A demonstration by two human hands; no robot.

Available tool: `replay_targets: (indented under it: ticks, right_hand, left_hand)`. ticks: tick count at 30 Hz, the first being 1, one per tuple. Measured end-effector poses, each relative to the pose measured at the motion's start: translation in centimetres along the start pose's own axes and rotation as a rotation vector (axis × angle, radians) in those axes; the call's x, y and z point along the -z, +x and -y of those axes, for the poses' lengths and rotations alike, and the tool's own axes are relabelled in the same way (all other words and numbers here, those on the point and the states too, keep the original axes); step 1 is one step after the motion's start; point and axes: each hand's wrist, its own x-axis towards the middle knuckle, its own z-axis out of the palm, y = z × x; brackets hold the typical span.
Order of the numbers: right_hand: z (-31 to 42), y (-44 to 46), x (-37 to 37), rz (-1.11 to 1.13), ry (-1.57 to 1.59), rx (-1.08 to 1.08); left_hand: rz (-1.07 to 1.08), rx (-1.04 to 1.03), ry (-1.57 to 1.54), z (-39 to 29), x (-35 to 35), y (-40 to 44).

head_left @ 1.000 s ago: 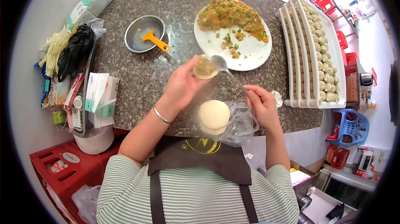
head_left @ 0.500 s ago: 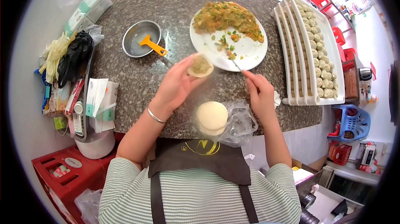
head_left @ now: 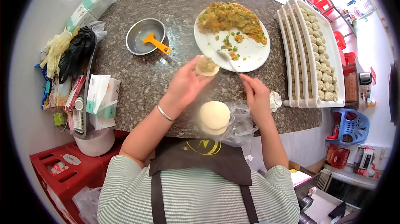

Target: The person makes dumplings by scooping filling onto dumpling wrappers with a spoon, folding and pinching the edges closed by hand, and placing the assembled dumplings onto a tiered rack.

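Observation:
My left hand (head_left: pixel 183 83), a bangle at its wrist, holds a round dough wrapper (head_left: pixel 213 71) with filling spread on its middle. A spoon (head_left: pixel 234 66) is gripped in my right hand (head_left: pixel 256 92), its bowl over the near part of the white plate (head_left: pixel 254 59). Chopped filling (head_left: pixel 233 19) with green and orange bits is heaped along the plate's far side, with loose scraps nearer. Below my hands, a stack of round wrappers (head_left: pixel 214 115) lies on a clear plastic bag (head_left: pixel 241 124) at the table's near edge.
Stacked white trays (head_left: pixel 291 49) of shaped dumplings (head_left: pixel 321 57) stand at the table's right. A metal bowl (head_left: pixel 133 36) with an orange-handled scraper (head_left: pixel 157 44) sits left of the plate. Tissue packs (head_left: pixel 98 1) and plastic bags (head_left: pixel 77 53) crowd the left edge; a crumpled tissue (head_left: pixel 275 101) lies right.
The spoon has turned, so its bowl now shows over the plate. My left hand and the wrapper have shifted slightly right and down in view, with the camera moving a little.

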Motion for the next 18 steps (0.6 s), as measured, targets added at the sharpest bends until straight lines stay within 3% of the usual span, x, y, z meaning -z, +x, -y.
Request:
replay_targets:
  ticks: [4, 16, 18]
  right_hand:
    - [1.4, -1.2, -0.1, 0.188, 0.099, -0.014]
    - [0.9, -0.3, 1.7, 0.114, 0.082, 0.113]
    - [0.6, -0.5, 2.4, 0.17, 0.349, -0.19]
  left_hand:
    - [-0.003, -0.001, 0.004, -0.5, 1.2, -0.3]
    - [0.048, -0.054, 0.229, -2.1, -0.5, -0.6]
    - [0.03, -0.056, 0.234, -2.2, -0.6, -0.5]
